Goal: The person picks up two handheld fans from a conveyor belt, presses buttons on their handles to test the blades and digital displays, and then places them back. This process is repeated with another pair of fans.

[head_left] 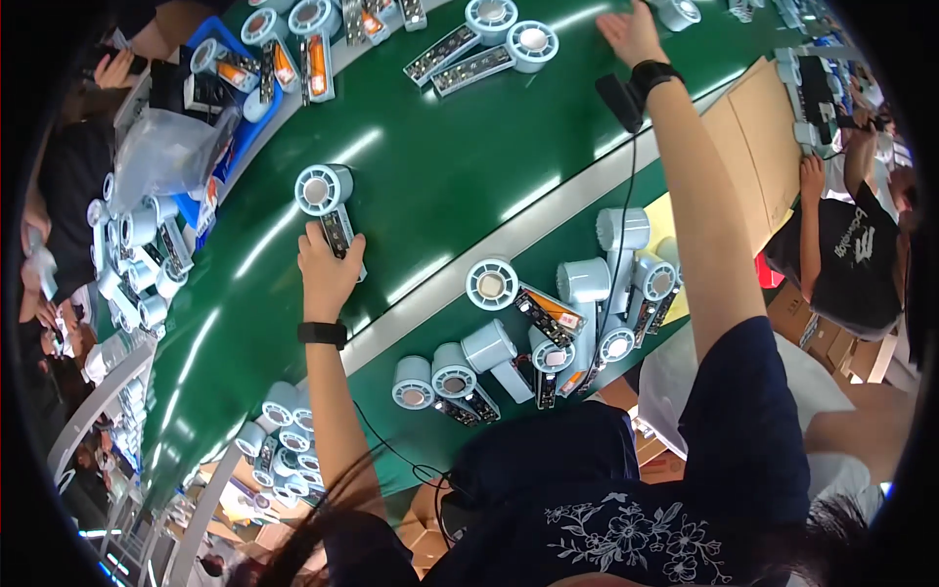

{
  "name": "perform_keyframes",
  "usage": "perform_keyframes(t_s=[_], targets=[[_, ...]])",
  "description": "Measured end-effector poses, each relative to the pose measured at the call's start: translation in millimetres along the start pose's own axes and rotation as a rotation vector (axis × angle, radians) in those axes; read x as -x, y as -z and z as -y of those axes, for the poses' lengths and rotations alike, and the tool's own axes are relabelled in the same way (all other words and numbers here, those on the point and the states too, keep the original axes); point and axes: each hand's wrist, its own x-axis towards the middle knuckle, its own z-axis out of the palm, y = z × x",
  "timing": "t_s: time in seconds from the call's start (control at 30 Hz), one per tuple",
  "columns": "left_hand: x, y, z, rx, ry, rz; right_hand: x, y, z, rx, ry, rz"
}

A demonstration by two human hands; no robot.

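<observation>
My left hand (331, 262) is closed round the handle of a light-blue handheld fan (324, 190) on the green belt. The fan's round, spoked head points away from me, and a dark circuit board shows in its open handle. At the far edge of the view my right hand (632, 35) is stretched out over the belt, fingers apart and holding nothing. Another light-blue fan (680, 13) lies just right of that hand. Between my hands, farther off, are two more fans (532, 45) side by side with their boards facing up.
A metal rail (509, 245) divides the belt from the near green work surface, where several fan units (491, 284) lie, some with orange batteries. A blue tray (252, 117) and plastic bag (161, 157) are at left. Cardboard (748, 147) lies right; co-workers sit on both sides.
</observation>
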Motion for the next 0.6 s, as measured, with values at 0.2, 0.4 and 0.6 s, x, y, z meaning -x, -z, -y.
perform_keyframes(t_s=[0.2, 0.4, 0.6], targets=[[5.0, 4.8, 7.8, 0.087, 0.036, 0.043, -8.7, 16.3, -9.0, -0.074, 0.054, 0.012], [14.8, 14.1, 26.2, 0.078, 0.064, -0.035, 39.3, -4.6, -13.6, -0.004, 0.062, 0.14], [10.5, 8.3, 44.2, 0.094, 0.031, -0.073, 29.7, -20.5, 4.6, 0.026, -0.14, 0.143]])
